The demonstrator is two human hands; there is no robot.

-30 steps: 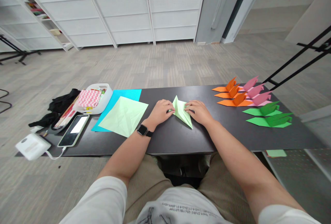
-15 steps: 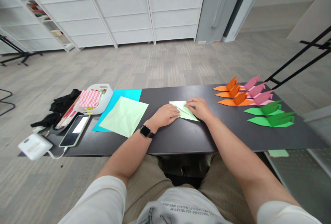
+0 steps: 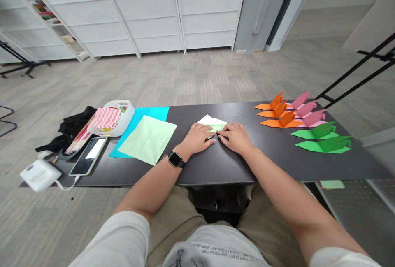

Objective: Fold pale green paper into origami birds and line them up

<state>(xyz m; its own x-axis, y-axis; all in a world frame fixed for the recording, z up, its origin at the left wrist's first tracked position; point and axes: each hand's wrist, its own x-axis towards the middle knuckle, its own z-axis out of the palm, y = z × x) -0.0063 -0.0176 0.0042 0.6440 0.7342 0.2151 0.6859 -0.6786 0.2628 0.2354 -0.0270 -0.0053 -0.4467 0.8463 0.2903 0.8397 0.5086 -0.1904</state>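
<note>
At the middle of the dark table (image 3: 216, 164), a small folded pale green paper (image 3: 215, 125) lies flat, and both my hands rest on its near side. My left hand (image 3: 197, 137), with a black watch (image 3: 175, 159) on the wrist, lies flat, its fingers stretched right over the paper's near edge. My right hand (image 3: 236, 136) presses down from the right, fingers pointing left, and its fingertips meet those of the left hand. Much of the paper is hidden under my fingers.
To the left lie a creased pale green sheet (image 3: 148, 137) over a blue sheet (image 3: 151, 112), a white tray (image 3: 125, 114) of patterned papers, a phone (image 3: 88, 156), a white device (image 3: 38, 173) and black cloth (image 3: 74, 123). Orange (image 3: 277, 112), pink (image 3: 305, 110) and green (image 3: 324, 140) folded figures sit at the right.
The paper stood partly raised between my hands a second ago. It has since been turned and laid flat, and both hands have closed in over its near edge.
</note>
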